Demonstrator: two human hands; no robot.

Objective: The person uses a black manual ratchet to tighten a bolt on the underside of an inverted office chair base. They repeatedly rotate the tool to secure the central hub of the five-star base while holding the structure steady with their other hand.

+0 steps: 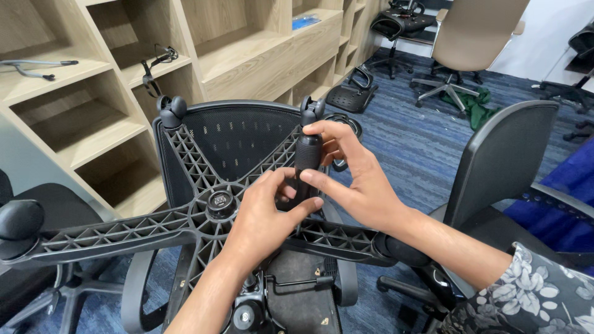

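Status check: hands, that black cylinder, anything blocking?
Both hands on black cylinder: left hand low, right hand high. Cylinder upright over star base. Nothing blocking.

Not much to report on this front tbh. The only package-looking thing is a flat blue plastic-wrapped packet lying in an upper compartment of the pale wooden shelf unit, top middle of the view; too small to make out more. There's also a small round black label disc at the hub of the black plastic five-arm chair base. No signs or screens anywhere.
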